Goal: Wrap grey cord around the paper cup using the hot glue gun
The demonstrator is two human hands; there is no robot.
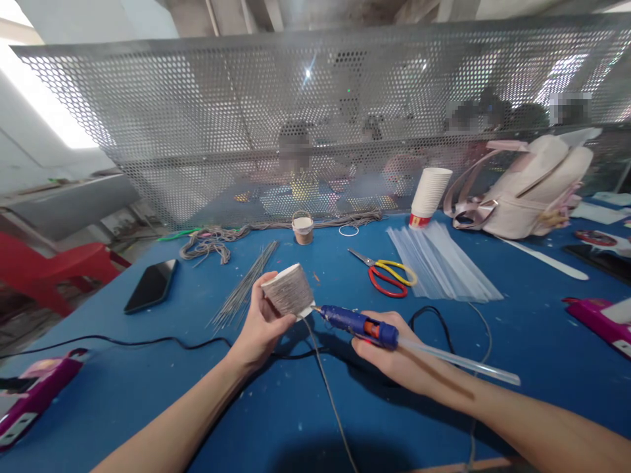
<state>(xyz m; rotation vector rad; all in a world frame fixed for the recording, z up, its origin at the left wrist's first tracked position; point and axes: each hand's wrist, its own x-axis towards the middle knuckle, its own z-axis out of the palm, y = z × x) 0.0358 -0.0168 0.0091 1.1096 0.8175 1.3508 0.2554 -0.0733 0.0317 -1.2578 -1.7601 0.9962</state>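
"What does the left hand (pixel 261 332) have?"

"A paper cup wound with grey cord (pixel 288 292). Its grip is narrow, fingers round one side and thumb near the lower rim. The cup is tilted and held above the table (pixel 404 427)."

"And the right hand (pixel 392 358)?"

"It is closed around a blue hot glue gun (pixel 350 323), with a clear glue stick (pixel 468 364) jutting from the back. The nozzle points at the cup's white edge — whether it touches, one cannot tell."

"Is the cord finished off?"

"A loose tail of cord (pixel 328 384) runs from the cup down toward the person."

"What lies around them?"

"Beyond the cup stands a small basket (pixel 303 235). Left of that are a skein of grey cord (pixel 204 246), a spread of thin grey rods (pixel 246 286) and a smartphone (pixel 152 286)."

"On the other side?"

"Scissors with one red and one yellow handle (pixel 375 265), then clear plastic strips (pixel 438 263) before a leaning stack of paper cups (pixel 428 194). A pale backpack (pixel 522 197) sits farther right — all in front of a perforated metal screen (pixel 197 131)."
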